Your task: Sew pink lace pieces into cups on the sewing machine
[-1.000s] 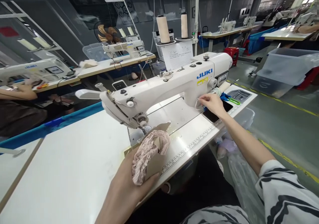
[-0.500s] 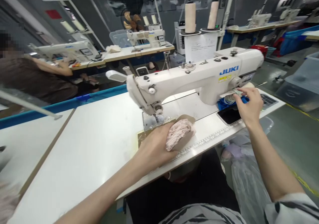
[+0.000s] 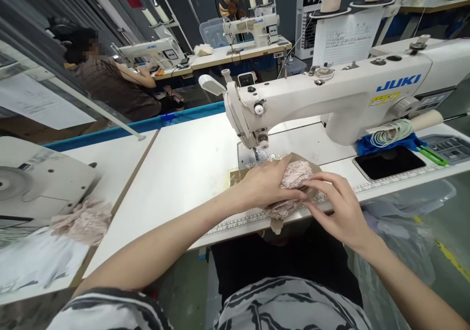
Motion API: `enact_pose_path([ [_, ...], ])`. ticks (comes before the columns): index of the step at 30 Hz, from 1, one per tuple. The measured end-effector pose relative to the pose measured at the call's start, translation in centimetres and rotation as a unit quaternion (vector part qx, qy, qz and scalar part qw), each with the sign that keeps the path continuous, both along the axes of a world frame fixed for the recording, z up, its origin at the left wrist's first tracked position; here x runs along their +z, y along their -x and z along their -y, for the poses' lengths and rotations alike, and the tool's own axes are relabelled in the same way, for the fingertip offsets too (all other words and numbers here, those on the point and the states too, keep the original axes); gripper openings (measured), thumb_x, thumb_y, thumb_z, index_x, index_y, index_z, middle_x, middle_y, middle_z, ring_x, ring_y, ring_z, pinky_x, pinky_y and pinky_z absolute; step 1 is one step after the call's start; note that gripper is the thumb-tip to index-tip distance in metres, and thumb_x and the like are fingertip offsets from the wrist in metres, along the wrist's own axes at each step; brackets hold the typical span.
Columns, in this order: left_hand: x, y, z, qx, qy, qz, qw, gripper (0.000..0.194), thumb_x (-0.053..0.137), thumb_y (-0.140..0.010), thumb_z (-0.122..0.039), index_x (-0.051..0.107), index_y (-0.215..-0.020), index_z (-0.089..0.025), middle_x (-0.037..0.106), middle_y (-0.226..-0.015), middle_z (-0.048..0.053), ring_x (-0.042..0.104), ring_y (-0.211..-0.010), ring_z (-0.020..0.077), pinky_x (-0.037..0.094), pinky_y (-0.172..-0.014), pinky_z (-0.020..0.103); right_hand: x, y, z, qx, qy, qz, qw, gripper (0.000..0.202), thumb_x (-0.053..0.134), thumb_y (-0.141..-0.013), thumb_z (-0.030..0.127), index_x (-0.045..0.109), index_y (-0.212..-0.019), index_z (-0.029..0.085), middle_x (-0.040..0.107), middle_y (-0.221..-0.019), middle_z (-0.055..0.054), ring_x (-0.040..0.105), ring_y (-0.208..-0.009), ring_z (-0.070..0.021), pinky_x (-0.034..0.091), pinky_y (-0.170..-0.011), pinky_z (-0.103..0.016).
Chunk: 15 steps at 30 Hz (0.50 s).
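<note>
In the head view my left hand [image 3: 266,180] is wrapped round a bundle of pale pink lacy fabric [image 3: 296,173], with brown sheet material around its outer side. My right hand [image 3: 340,207] is at the bundle's right edge, its thumb and fingertips pinching the fabric there. The bundle is at the table's front edge, just in front of the needle area of a white sewing machine [image 3: 293,102]. A clear and yellowish guide piece [image 3: 235,176] lies left of the bundle, partly hidden by my left hand.
On the right lie a black phone [image 3: 389,162], a coil of pale cord [image 3: 391,133] and green thread snips [image 3: 433,155]. A ruler strip [image 3: 235,223] runs along the front edge. More pink fabric [image 3: 86,221] lies at left. A co-worker [image 3: 110,82] sits beyond the blue cloth barrier.
My right hand has moved left from the pale cord to the bundle and taken its edge. My left hand keeps the bundle. The view has shifted left and down.
</note>
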<state>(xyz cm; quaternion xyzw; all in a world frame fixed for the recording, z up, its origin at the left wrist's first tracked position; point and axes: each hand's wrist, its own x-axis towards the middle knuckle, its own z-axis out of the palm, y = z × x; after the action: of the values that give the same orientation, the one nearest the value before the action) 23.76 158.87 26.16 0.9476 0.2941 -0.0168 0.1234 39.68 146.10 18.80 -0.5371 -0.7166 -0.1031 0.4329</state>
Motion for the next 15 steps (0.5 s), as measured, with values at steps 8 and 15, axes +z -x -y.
enact_pose_path([
  [8,0.1,-0.5,0.0,0.008,-0.012,-0.028,0.999,0.090,0.055,-0.075,-0.071,0.031,-0.144,-0.019,0.057,-0.129,0.014,0.057,-0.111,0.0329,0.048,-0.083,0.040,-3.3,1.0,3.2,0.026,0.053,0.035,0.998,0.018,0.062,-0.085,0.020,0.059,-0.103,0.021,0.066,-0.096,-0.005,0.062,-0.088,-0.0183,0.039,-0.102,-0.049],
  [15,-0.4,-0.6,-0.3,-0.027,-0.071,-0.044,0.996,0.091,0.049,-0.075,-0.077,0.042,-0.137,-0.011,0.024,-0.155,0.016,0.022,-0.142,0.0367,0.020,-0.115,0.049,-4.1,1.6,4.0,0.021,0.034,0.043,0.998,0.025,0.061,-0.086,0.015,0.062,-0.111,0.019,0.071,-0.105,-0.006,0.063,-0.100,-0.0202,0.044,-0.096,-0.044],
])
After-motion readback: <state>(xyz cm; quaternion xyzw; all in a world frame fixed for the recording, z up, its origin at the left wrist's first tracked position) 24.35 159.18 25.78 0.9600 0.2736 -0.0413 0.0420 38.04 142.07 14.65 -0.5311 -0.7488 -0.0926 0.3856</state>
